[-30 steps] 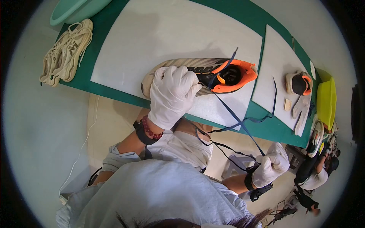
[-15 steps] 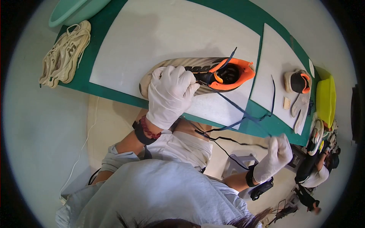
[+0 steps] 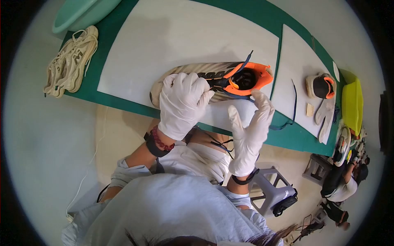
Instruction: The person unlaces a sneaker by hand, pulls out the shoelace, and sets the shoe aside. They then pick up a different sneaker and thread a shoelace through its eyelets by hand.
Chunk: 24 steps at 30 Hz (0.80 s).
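Observation:
A worn grey-and-black shoe with an orange collar [image 3: 262, 75] lies on the white board [image 3: 139, 53], its opening to the right. My left hand [image 3: 184, 98], in a white glove, is closed on the shoe's near side by the laces. My right hand [image 3: 251, 131], gloved too, is just below the shoe's collar with thumb and fingers spread apart. A dark blue lace [image 3: 246, 61] sticks up over the collar. Another stretch of blue lace [image 3: 295, 102] lies on the table further right.
White shoes [image 3: 74, 61] stand at the left by a teal basin [image 3: 80, 14]. On the right are a second orange-lined shoe [image 3: 322, 87], insoles [image 3: 325, 115], a small tan block [image 3: 309, 109] and a yellow-green basin [image 3: 353, 104]. A grey stool [image 3: 273, 188] stands below; people are beyond.
My right hand has let go of the blue lace, moved up and left toward the shoe, and opened. My left hand has stayed on the shoe.

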Available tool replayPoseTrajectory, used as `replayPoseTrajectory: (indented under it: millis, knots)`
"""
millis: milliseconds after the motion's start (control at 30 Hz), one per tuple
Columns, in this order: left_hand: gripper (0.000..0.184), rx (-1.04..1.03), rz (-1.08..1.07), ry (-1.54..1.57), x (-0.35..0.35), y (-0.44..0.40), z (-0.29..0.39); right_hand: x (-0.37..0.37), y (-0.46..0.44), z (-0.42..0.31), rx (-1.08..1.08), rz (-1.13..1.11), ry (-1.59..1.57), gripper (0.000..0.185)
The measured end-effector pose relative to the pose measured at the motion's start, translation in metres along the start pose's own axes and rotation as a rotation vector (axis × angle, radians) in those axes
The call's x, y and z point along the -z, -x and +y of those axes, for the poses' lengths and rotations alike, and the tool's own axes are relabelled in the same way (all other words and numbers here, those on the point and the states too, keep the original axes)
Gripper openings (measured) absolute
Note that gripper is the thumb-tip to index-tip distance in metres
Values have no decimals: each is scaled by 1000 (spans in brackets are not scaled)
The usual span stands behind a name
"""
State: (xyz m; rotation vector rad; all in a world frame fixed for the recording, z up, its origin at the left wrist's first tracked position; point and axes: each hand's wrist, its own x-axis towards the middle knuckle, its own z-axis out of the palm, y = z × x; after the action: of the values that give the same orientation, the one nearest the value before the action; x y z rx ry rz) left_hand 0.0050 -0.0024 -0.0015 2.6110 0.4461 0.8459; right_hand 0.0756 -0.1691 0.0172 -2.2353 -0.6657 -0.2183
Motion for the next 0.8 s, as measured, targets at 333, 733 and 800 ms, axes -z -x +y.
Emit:
replayPoseTrajectory:
  millis: [333, 733, 800]
  knots:
    - [22, -5, 1, -12, 0, 0, 0, -5, 12, 29, 11, -56, 43, 39]
    - [22, -1, 7, -27, 0, 0, 1, 24, 20, -11, -469, -346, -711, 21]
    - [22, 0, 10, -28, 0, 0, 2, 25, 21, -8, -505, -283, -681, 21]
